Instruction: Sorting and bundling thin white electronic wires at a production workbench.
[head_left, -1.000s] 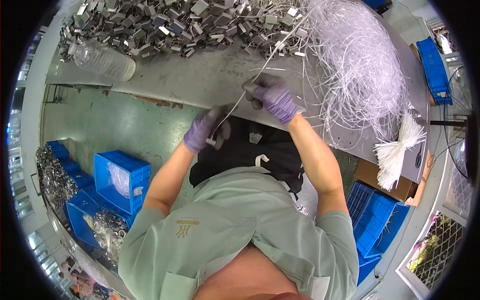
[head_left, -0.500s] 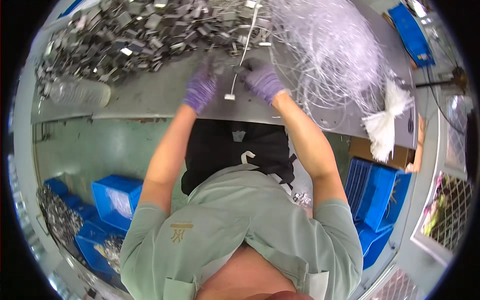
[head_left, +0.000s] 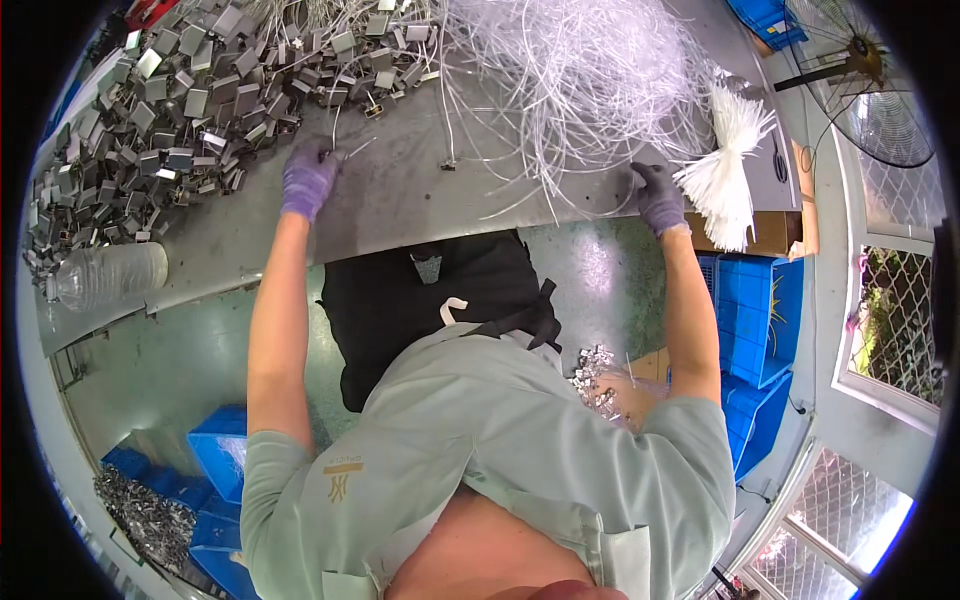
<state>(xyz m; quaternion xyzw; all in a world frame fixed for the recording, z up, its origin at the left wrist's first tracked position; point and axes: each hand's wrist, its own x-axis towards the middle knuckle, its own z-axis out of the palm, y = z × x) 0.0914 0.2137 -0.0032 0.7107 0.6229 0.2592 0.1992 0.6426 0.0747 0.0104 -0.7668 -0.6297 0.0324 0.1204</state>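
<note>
My left hand [head_left: 308,180], in a purple glove, is at the edge of a heap of small grey metal box-shaped parts [head_left: 200,100]. Its fingers are closed, and a thin pale wire [head_left: 360,147] sticks out from them. Far to the right, my right hand [head_left: 660,195], also gloved, is between a tangle of clear thin strands [head_left: 590,90] and a tied bundle of white strips [head_left: 730,165]. Its thumb and forefinger stand apart, with nothing visible between them. A single wire with a small dark connector [head_left: 447,165] lies on the grey tabletop [head_left: 400,205] between the hands.
A clear plastic bottle [head_left: 110,275] lies at the table's left edge. Blue crates [head_left: 750,320] stand at the lower right, and more blue bins [head_left: 218,450] at the lower left. A fan [head_left: 860,60] is at the upper right. Small metal parts [head_left: 598,375] lie below the table.
My hands have moved apart, the left toward the metal heap, the right toward the white bundle. The white-ended cord that hung between them is gone from there. The view has shifted.
</note>
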